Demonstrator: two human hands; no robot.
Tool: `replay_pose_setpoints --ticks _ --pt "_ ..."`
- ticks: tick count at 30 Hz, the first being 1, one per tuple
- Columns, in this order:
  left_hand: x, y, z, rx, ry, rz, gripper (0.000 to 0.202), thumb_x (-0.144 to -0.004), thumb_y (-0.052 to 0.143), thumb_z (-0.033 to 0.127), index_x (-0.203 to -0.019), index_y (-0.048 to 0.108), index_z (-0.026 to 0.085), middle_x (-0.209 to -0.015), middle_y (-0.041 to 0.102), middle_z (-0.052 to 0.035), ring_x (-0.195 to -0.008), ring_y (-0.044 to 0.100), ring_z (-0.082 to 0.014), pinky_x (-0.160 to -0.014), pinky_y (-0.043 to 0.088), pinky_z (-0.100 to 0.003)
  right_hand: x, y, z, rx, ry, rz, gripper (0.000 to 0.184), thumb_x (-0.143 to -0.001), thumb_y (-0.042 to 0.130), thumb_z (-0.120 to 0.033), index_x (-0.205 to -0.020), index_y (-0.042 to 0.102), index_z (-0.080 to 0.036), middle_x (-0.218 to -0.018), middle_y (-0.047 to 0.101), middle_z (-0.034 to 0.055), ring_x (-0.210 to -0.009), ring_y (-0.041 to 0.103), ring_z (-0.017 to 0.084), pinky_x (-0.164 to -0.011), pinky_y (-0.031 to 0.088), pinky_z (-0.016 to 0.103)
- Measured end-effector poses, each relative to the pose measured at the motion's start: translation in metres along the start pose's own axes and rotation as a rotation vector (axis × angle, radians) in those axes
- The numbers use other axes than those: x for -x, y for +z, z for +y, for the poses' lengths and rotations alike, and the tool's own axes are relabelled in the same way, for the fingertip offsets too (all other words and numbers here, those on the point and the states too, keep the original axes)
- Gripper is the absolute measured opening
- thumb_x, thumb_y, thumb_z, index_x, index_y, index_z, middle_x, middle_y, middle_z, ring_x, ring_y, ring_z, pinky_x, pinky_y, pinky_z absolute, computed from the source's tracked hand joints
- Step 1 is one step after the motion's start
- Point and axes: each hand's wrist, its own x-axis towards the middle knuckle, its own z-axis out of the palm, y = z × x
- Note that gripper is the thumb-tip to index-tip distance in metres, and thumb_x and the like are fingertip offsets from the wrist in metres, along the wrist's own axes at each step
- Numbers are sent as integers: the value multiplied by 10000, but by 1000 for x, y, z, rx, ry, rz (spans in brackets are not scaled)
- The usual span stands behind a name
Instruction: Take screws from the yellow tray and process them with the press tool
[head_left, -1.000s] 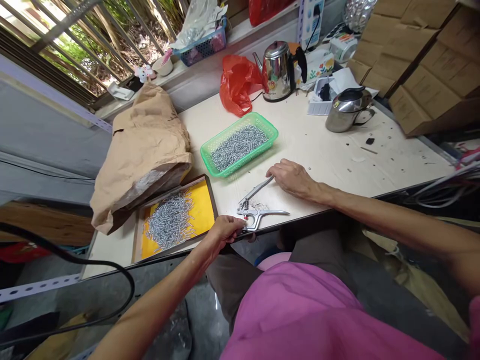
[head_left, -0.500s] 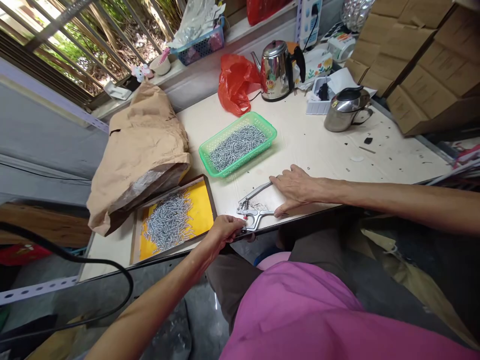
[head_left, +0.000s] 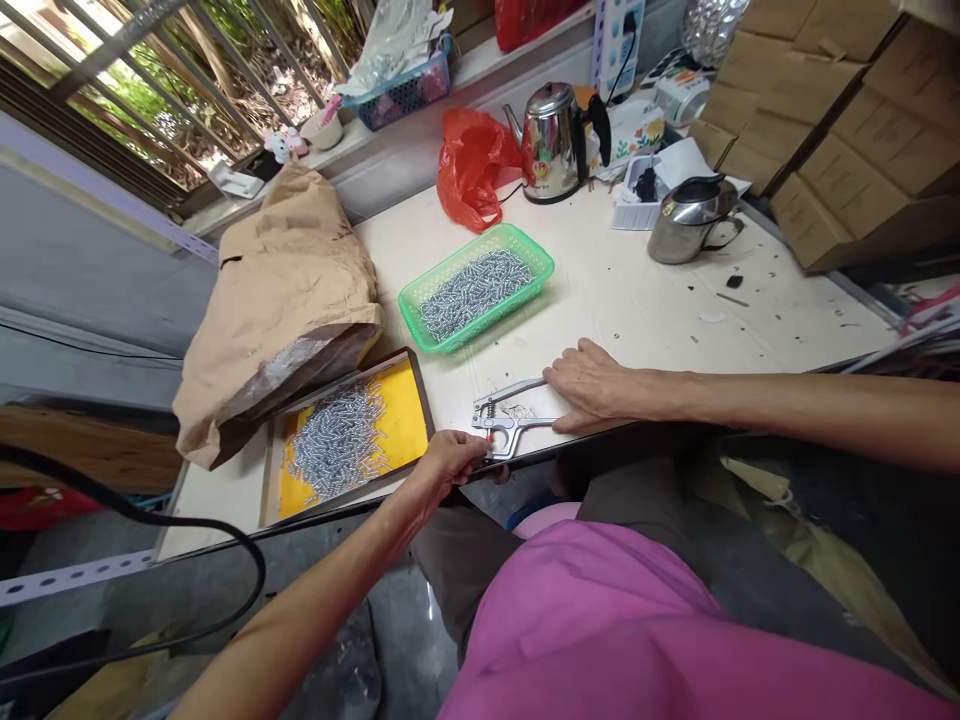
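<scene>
Grasping with the right grip (head_left: 589, 388), part-curled over the spread handle ends of a silver hand tool (head_left: 512, 428) at the near edge of the surface (head_left: 675, 330). Cannot see the handle tips under those fingers. Pinching at the tool's head with the left grip (head_left: 454, 455), beside a tiny red part (head_left: 490, 437); cannot tell whether holding anything between the fingertips, too small and partly covered by the hand. Just left, can see a yellow-lined tray (head_left: 409, 400) of heaped metal pins (head_left: 337, 440), too jumbled to tell apart. Beyond, can make out similar metal pieces (head_left: 480, 290) in a green basket (head_left: 411, 315). Behind the tray, can see a brown paper bag (head_left: 281, 300) hiding its far left corner.
</scene>
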Motion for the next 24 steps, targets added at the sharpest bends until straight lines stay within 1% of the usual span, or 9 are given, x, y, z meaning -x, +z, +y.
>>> replay_pose_setpoints --ticks 2,4,5,6,8,10,14,19,24 --pt "7 5 1 -222 170 194 247 -805 606 361 -879 654 131 -640 543 -5 -539 502 -124 -491 373 -229 2 4 -2 -14 6 17 388 -741 661 -450 -920 624 -108 -892 662 155 -874 564 298 -834 287 392" --pt "9 14 6 -466 461 425 287 -833 591 320 -1068 619 159 -891 614 -63 -800 590 -193 -665 470 -287 2 10 -4 -20 9 43 385 -755 649 -435 -939 626 -97 -916 661 165 -901 565 304 -848 291 390" --pt "8 19 11 -575 615 494 343 -834 600 300 -1150 579 170 -1024 609 -86 -937 578 -223 -765 481 -322 2 12 -4 -26 12 55 386 -760 647 -431 -945 627 -93 -923 660 166 -914 566 307 -854 294 390" --pt "6 24 17 -672 746 512 409 -825 617 284 -1210 536 173 -1139 583 -105 -1052 540 -248 -854 468 -354 2 14 -5 -35 15 66 380 -763 646 -424 -946 628 -91 -925 659 165 -925 568 307 -860 297 389" --pt "-4 31 31 -829 916 433 506 -791 664 254 -1254 489 149 -1266 527 -132 -1171 465 -281 -957 427 -390 2 17 -5 -56 29 81 367 -763 650 -408 -943 630 -90 -926 657 164 -942 570 308 -868 305 389" --pt "-15 34 45 -935 964 317 520 -774 685 242 -1241 487 126 -1262 528 -138 -1163 461 -282 -967 420 -387 2 18 -5 -73 36 98 358 -769 653 -402 -942 630 -89 -931 652 165 -955 568 309 -868 317 388" --pt "-28 28 60 -1016 957 171 387 -812 658 288 -1156 547 150 -1069 587 -94 -1020 507 -249 -871 452 -355 4 18 -4 -95 -15 99 318 -819 629 -376 -943 621 -83 -947 637 173 -955 566 299 -833 357 367" --pt "-33 22 59 -981 981 105 248 -818 666 320 -1017 629 177 -935 594 -60 -941 512 -228 -754 456 -318 6 21 1 -131 -162 113 252 -913 532 -321 -983 585 -85 -972 628 167 -918 576 269 -793 391 350" --pt "-39 25 57 -937 979 115 99 -844 639 262 -895 652 178 -863 603 -48 -907 523 -211 -736 448 -305 -8 35 6 -143 -256 99 177 -957 397 -173 -971 564 -115 -896 633 125 -818 580 222 -726 390 325"
